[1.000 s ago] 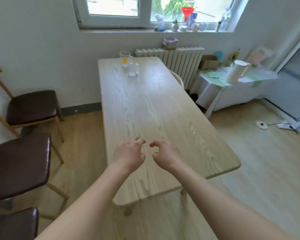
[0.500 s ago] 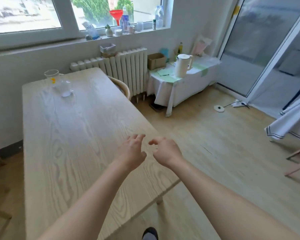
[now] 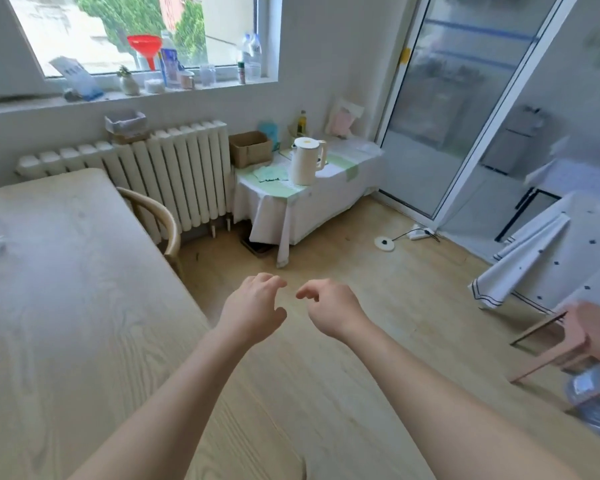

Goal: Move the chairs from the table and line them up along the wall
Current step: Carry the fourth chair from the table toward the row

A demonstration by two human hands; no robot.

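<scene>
Chair [image 3: 160, 220] tucked at far side of table [image 3: 66, 323], just beside radiator [image 3: 174, 174], well ahead and left of both hands. Only curved pale-wood backrest visible, seat hidden by tabletop. Left hand [image 3: 253, 311] and right hand [image 3: 329, 308] held out over floor, near each other, fingers loosely curled, grasping nothing. White kettle [image 3: 305, 161] on cloth-covered side table [image 3: 291, 209].

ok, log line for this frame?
left hand: empty, open | right hand: empty, open | chair: tucked at table | none held
</scene>
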